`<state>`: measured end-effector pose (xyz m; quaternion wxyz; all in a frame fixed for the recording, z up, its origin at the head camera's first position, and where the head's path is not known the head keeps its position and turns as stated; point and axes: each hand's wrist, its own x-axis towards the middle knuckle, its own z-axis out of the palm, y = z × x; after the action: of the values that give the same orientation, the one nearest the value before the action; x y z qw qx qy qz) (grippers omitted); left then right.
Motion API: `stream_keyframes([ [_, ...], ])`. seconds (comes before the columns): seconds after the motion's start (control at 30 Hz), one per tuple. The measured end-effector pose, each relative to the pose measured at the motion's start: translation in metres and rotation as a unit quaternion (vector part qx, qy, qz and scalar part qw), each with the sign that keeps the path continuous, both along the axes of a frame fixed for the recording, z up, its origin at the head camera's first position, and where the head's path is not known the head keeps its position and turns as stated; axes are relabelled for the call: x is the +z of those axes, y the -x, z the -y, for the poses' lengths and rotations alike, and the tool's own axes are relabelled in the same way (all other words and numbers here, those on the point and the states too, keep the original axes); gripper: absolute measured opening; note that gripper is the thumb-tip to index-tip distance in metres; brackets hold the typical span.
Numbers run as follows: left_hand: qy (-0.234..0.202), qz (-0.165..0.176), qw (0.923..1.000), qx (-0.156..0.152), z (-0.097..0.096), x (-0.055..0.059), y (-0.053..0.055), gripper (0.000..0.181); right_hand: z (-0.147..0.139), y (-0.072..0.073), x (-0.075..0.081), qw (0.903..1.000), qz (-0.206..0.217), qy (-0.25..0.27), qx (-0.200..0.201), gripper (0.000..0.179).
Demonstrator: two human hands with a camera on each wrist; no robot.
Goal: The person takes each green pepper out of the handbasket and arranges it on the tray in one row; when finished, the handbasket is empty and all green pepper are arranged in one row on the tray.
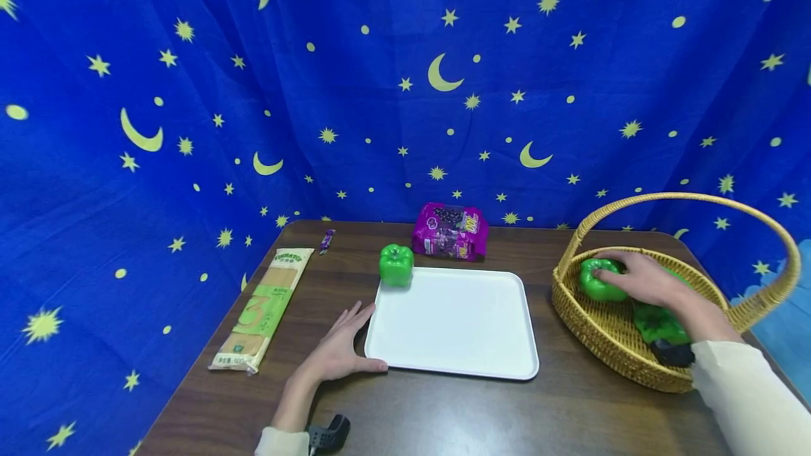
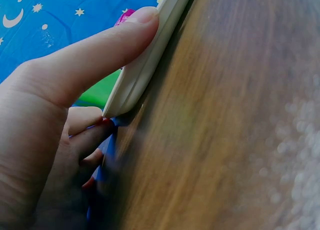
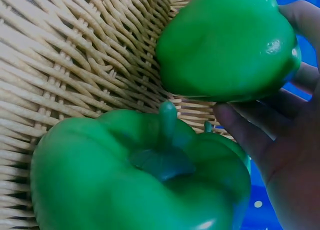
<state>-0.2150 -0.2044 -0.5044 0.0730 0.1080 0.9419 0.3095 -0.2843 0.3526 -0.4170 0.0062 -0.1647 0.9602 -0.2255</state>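
My right hand (image 1: 640, 279) reaches into a wicker basket (image 1: 617, 354) and grips a green bell pepper (image 1: 598, 280), thumb and fingers round it. In the right wrist view this bell pepper (image 3: 225, 45) is beside the woven wall, with another green bell pepper (image 3: 100, 170) close to the camera and part of a third (image 3: 227, 145) behind that. My left hand (image 1: 338, 350) lies at the near left corner of a white tray (image 1: 453, 322), fingers extended. Its thumb (image 2: 115, 42) touches the tray's rim in the left wrist view. One green bell pepper (image 1: 396, 265) sits at the tray's far left corner.
Behind the tray stands a purple snack bag (image 1: 450, 232). A pack of noodles (image 1: 262, 312) lies at the table's left side, and a small wrapped candy (image 1: 327, 241) beyond it. The basket's tall handle (image 1: 684, 197) arches over it. A blue star-patterned curtain (image 1: 380, 111) hangs behind the table.
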Motion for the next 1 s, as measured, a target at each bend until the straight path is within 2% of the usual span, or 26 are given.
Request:
stream_keyframes([
  [0.27,0.003,0.003,1.0000,0.003,0.000,0.000,0.001,0.123,0.000,0.000,-0.003,0.9999,0.013,-0.001,-0.003,0.065],
  [0.43,0.002,0.005,1.0000,0.004,-0.001,-0.001,0.001,0.123,0.006,0.000,-0.005,0.9984,0.052,0.013,0.018,0.067],
  [0.6,0.004,0.003,1.0000,0.000,0.000,-0.001,0.001,0.122,0.011,-0.003,-0.008,0.9964,0.078,-0.007,0.034,0.076],
  [0.83,0.010,0.003,0.9999,0.014,0.001,0.001,-0.002,0.123,0.020,-0.003,-0.006,0.9965,0.051,0.007,0.067,0.079],
  [1.0,0.007,-0.006,0.9999,0.006,0.000,0.000,-0.001,0.121,0.022,-0.005,0.000,0.9947,0.026,-0.029,0.095,0.079],
])
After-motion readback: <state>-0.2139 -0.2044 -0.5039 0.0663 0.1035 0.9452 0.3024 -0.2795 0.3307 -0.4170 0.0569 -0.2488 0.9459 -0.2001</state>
